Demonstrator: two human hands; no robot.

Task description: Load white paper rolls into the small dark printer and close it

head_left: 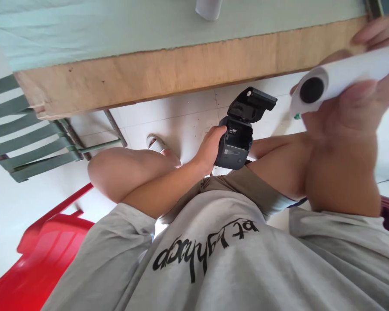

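My left hand is wrapped round a small dark grey printer-like box held over my lap. Its black lid stands flipped up, showing the empty inside. My right hand, close to the camera at the right, grips a white paper roll with a black core end facing the box. The roll is held up to the right of the box, apart from it. I sit with bare knees and a grey printed shirt.
A table with a wooden edge and pale green top runs across the upper view, a white roll standing on it. A green slatted chair is at left, a red plastic chair at lower left. White floor tiles below.
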